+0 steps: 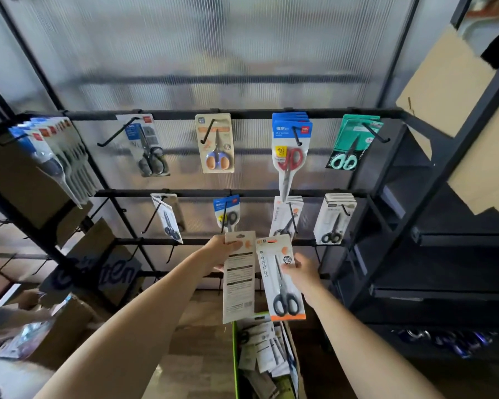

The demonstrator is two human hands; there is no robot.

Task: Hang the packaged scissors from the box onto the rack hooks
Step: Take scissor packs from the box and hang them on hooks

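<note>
My left hand (224, 250) grips a white scissors pack (239, 280) near its top, its printed back facing me. My right hand (301, 269) holds a second pack (281, 279), front side out, showing black-handled scissors and an orange strip. Both packs hang in front of the rack's third bar (156, 241). Just above them, a stack of matching white packs (285, 217) hangs on a hook of the second bar. Below my hands the green-edged box (235, 355) holds several more packs.
The black rack carries other scissors packs: grey (152, 148), purple-orange (217, 145), red (291, 151), teal (352, 145), more below. Empty hooks stick out at the lower left. Dark shelving (415, 226) stands on the right. Cardboard boxes and another person's arm (15, 315) are at left.
</note>
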